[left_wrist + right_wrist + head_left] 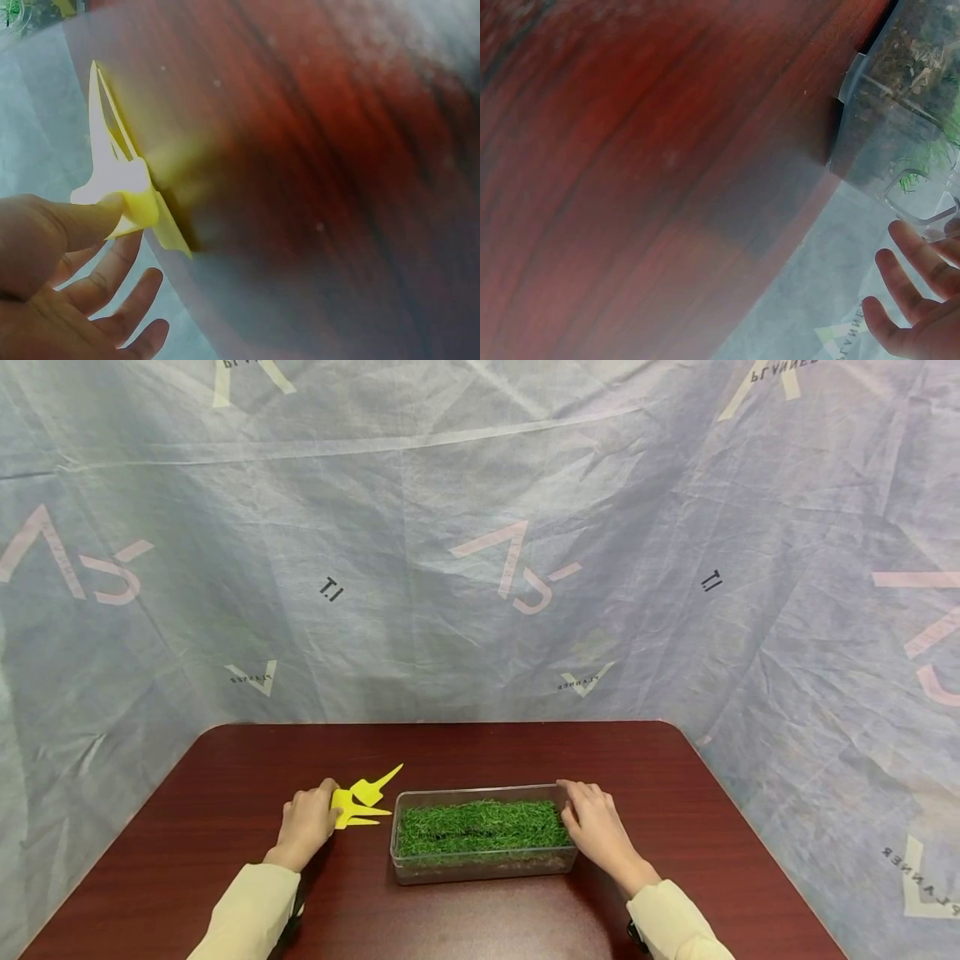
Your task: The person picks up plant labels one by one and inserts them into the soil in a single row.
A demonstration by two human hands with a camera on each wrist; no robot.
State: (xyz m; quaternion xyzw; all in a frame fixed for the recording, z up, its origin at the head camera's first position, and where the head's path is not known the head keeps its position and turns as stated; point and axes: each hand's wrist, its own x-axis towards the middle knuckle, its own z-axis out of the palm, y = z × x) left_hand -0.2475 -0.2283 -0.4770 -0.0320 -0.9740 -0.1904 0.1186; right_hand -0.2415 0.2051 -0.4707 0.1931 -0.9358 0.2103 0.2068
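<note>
A pair of yellow plant labels (347, 808) with pointed stems is pinched by my left hand (306, 820), the thumb (86, 223) pressed on their broad ends. The other fingers of that hand are spread loosely below. Another yellow label (368, 791) lies just beyond, its stem angled away to the right. In the middle of the table stands a long clear plastic box (483, 865) filled with green grass (480, 827) over brown soil. My right hand (597, 828) rests at the box's right end, by its top rim, with loosely spread fingers (904, 281) near the moulded handle.
The dark red wooden table (495, 927) has rounded far corners. Grey fabric (405, 568) with printed letters hangs behind it and along both sides. The box's left end stands close to the label stems.
</note>
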